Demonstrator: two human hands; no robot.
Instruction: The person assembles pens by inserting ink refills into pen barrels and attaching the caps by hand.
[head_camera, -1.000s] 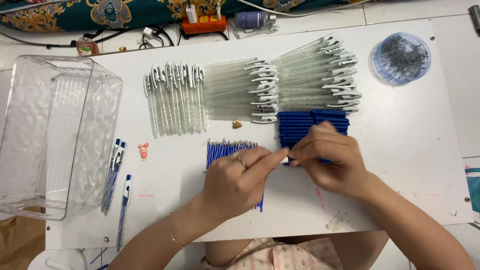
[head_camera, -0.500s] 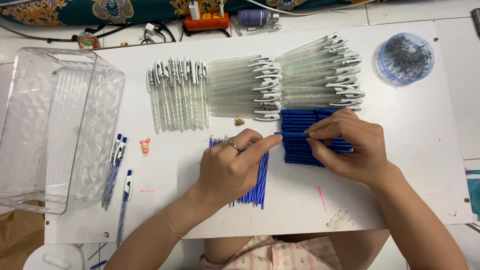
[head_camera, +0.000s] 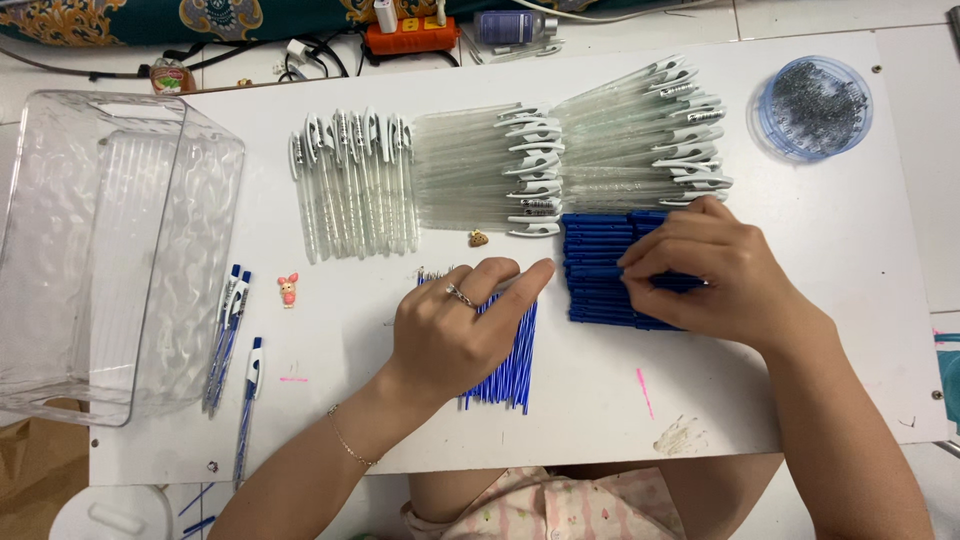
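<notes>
Small bottle (head_camera: 515, 25) – blue label – lying beyond table's far edge.

White rectangular table (head_camera: 820, 330) bearing clear plastic pen barrels (head_camera: 480, 170), blue ink refills (head_camera: 510, 365), blue pen sleeves (head_camera: 595, 255), far-right round spring dish (head_camera: 812, 108), left clear bin (head_camera: 100, 250).

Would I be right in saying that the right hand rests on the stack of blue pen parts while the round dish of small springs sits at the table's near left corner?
Not quite. The head view shows the round dish of springs at the far right corner of the table, not the near left. The right hand does rest on the stack of blue pen parts.
</notes>
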